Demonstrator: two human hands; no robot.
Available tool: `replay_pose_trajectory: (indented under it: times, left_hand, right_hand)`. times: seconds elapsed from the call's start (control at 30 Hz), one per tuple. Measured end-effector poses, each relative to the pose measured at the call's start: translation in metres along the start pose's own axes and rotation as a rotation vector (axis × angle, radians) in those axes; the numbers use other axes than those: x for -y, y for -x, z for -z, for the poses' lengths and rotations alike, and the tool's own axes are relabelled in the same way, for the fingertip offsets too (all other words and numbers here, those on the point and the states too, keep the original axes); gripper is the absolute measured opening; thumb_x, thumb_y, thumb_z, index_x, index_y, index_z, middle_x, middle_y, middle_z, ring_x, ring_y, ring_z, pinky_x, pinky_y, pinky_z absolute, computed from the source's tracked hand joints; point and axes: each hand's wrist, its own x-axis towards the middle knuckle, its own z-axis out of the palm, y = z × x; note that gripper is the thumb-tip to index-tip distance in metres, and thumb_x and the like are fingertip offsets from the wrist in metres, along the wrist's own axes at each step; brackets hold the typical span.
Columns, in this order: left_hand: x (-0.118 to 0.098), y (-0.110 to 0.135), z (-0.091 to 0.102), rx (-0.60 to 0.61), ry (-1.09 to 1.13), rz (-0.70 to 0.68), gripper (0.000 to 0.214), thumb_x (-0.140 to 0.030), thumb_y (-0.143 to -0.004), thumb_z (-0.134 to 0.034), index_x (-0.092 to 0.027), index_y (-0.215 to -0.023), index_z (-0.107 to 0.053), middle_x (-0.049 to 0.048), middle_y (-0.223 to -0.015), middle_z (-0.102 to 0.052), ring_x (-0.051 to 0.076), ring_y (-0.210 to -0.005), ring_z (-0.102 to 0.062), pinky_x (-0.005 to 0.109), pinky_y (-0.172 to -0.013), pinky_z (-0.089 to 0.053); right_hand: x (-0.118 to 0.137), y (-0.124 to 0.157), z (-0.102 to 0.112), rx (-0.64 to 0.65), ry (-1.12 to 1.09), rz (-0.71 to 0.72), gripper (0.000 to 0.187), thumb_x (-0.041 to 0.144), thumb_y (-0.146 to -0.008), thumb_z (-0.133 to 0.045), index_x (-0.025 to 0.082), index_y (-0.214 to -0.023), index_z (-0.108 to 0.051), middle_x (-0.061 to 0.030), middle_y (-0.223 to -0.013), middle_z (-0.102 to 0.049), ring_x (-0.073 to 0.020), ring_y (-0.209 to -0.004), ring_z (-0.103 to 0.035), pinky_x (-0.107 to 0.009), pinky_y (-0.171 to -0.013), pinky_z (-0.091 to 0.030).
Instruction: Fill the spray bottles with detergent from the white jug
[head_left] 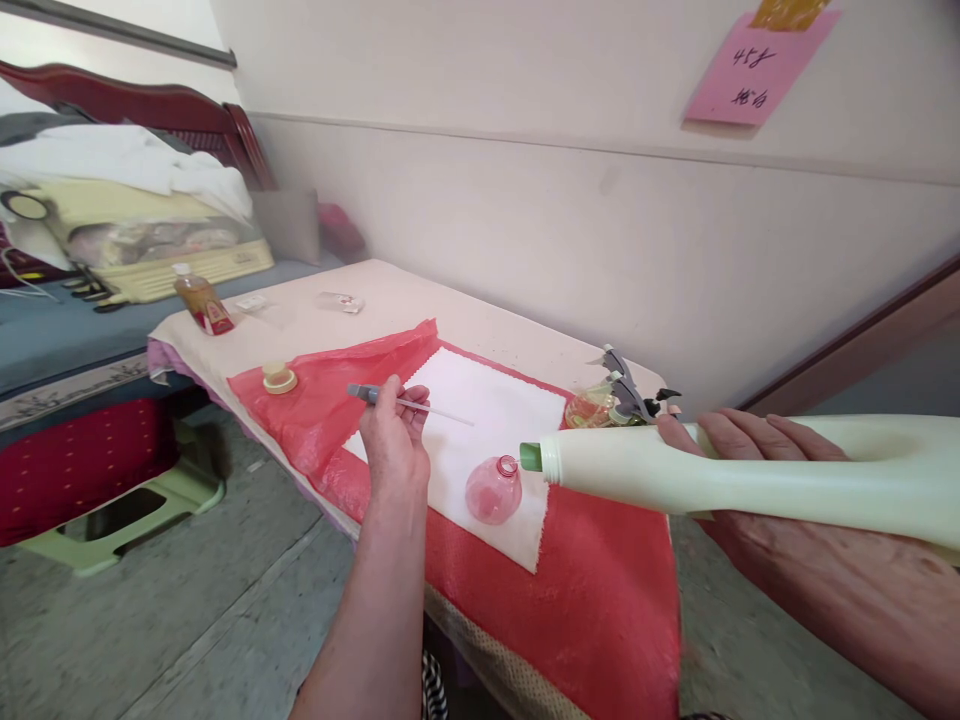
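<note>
My right hand [739,437] grips a large pale green bottle [720,475] held on its side, its green spout just above the mouth of a small round pink bottle [493,489]. The pink bottle stands on a white cloth [480,420] over a red plastic sheet [600,590]. My left hand [393,440] is closed on a spray pump with a grey head and a long white tube [405,402], held over the cloth's left part.
A yellow cap [279,378] lies on the red sheet. A brown-liquid bottle [202,303] stands at the table's far end. A spray bottle with a grey trigger [615,398] sits by the wall. A bed with bedding [112,210] and a green stool [120,510] are at left.
</note>
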Motion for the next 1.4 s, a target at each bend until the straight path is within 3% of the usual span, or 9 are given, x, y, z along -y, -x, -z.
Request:
replay_pose_trajectory:
  times: [0.6,0.83,1.2,1.4]
  left_hand:
    - [0.003,0.0,0.0,-0.005,0.024,0.005,0.019,-0.028,-0.072,-0.068,-0.016,-0.081,-0.055,0.0046,-0.068,-0.065,0.017,-0.069,-0.065,0.028,-0.071,-0.049]
    - [0.003,0.002,-0.001,-0.01,0.024,0.008,0.02,-0.028,-0.072,-0.069,-0.016,-0.081,-0.055,0.0041,-0.068,-0.064,0.016,-0.069,-0.065,0.028,-0.071,-0.049]
    - [0.0,0.005,-0.004,-0.007,0.019,0.012,0.02,-0.028,-0.073,-0.068,-0.016,-0.081,-0.055,0.0044,-0.069,-0.064,0.016,-0.069,-0.065,0.028,-0.07,-0.048]
    - [-0.006,0.002,-0.006,-0.007,0.03,0.019,0.019,-0.028,-0.073,-0.068,-0.016,-0.081,-0.055,0.003,-0.069,-0.063,0.016,-0.069,-0.065,0.028,-0.071,-0.048]
  right_hand:
    - [-0.002,-0.005,0.005,-0.042,0.093,0.031,0.051,0.004,-0.078,-0.03,0.0,-0.125,-0.05,-0.0221,-0.106,-0.056,-0.035,-0.1,-0.056,-0.051,-0.091,-0.046]
    - [-0.003,-0.011,0.008,-0.117,0.088,0.046,0.047,0.001,-0.078,-0.03,0.0,-0.118,-0.054,-0.0223,-0.103,-0.058,-0.0347,-0.097,-0.058,-0.05,-0.09,-0.047]
    - [-0.004,-0.023,0.022,-0.165,0.094,0.029,0.045,-0.005,-0.081,-0.029,0.008,-0.111,-0.059,-0.0121,-0.084,-0.063,-0.0272,-0.083,-0.064,-0.04,-0.074,-0.055]
    - [-0.004,-0.033,0.029,-0.16,0.111,0.027,0.045,-0.005,-0.082,-0.028,0.009,-0.111,-0.059,-0.0114,-0.085,-0.065,-0.0251,-0.08,-0.065,-0.039,-0.079,-0.055]
